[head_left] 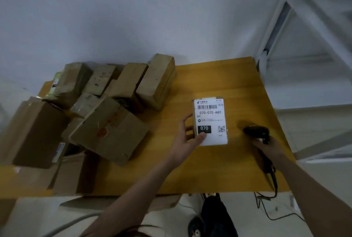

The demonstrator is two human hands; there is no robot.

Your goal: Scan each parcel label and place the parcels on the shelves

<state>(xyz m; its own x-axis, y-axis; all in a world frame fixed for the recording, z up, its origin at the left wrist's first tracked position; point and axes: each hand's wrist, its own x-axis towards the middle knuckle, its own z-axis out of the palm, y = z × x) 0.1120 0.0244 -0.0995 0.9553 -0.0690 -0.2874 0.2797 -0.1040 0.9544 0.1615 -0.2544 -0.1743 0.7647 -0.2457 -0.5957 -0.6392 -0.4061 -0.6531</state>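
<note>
A small parcel (210, 120) lies on the yellow table (238, 88), its white label with barcode and "070-070-A80" facing up. My left hand (187, 137) grips the parcel's left edge, thumb on the label's lower left corner. My right hand (266, 146) holds a black barcode scanner (258, 132) by its handle, just right of the parcel, its head pointing toward the label. A heap of several brown cardboard parcels (106, 122) covers the table's left half.
A white metal shelf frame (297, 27) stands at the right behind the table. The scanner's black cable (270, 196) hangs over the table's front edge to the floor. A white wall is behind. My legs and shoes show below the table.
</note>
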